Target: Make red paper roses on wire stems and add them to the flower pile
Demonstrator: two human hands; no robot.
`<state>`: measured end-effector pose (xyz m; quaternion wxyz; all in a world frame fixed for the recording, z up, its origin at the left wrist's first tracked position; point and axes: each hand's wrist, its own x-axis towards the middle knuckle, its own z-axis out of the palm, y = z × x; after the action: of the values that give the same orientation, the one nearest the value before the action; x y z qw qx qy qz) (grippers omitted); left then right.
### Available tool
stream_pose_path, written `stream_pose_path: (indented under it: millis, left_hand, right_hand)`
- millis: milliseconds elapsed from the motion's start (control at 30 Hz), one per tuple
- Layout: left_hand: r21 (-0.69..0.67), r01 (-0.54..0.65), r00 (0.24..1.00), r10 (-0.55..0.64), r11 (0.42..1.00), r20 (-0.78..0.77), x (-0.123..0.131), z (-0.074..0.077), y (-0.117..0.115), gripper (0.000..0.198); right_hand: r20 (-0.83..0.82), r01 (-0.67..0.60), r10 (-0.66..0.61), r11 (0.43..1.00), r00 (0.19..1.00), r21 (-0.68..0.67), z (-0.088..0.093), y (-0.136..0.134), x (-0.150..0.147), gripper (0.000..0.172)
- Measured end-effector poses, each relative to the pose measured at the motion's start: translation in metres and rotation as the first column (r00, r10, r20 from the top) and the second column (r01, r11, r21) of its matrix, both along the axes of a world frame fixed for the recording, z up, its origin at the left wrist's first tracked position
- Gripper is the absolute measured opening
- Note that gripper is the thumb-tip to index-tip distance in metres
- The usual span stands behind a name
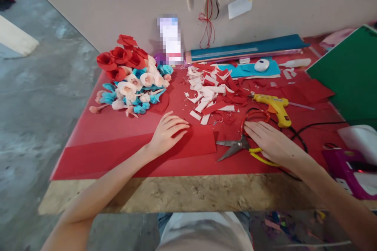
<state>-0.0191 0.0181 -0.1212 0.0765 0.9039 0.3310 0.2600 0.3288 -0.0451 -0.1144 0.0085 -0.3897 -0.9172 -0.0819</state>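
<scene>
My left hand point(169, 134) lies on a long strip of red paper point(194, 143), its fingers loosely spread and pointing right. Just past the strip's right end is a pair of scissors point(240, 144), its blades apart and pointing left. One scissor handle is red, the other yellow. My right hand point(269, 141) is over these handles, fingers at the red loop and the yellow one partly beneath the palm. Beyond it lies a yellow glue gun point(273, 106). Red and white paper scraps point(207, 92) are heaped ahead of my hands.
Red, white and blue paper flowers point(132, 78) are bunched at the back left. A phone point(171, 39) leans on the wall beside rolled blue paper point(244, 47). On the right are a green board point(350, 74), a black cord point(318, 124) and a purple box point(344, 168).
</scene>
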Motion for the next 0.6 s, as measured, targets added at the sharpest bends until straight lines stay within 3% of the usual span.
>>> stream_pose_path:
  millis: [200,600]
  left_hand:
    - [-0.174,0.313,0.937,-0.334,0.934,-0.105,0.009,-0.006,-0.001,0.032]
    - [-0.326,0.317,0.919,-0.374,0.891,-0.127,0.01,-0.013,0.005,0.037]
  right_hand:
    - [-0.021,-0.022,0.022,1.0,1.0,0.016,-0.01,-0.002,0.002,0.056]
    - [-0.06,-0.093,0.094,0.995,0.994,0.031,-0.012,0.006,-0.033,0.045]
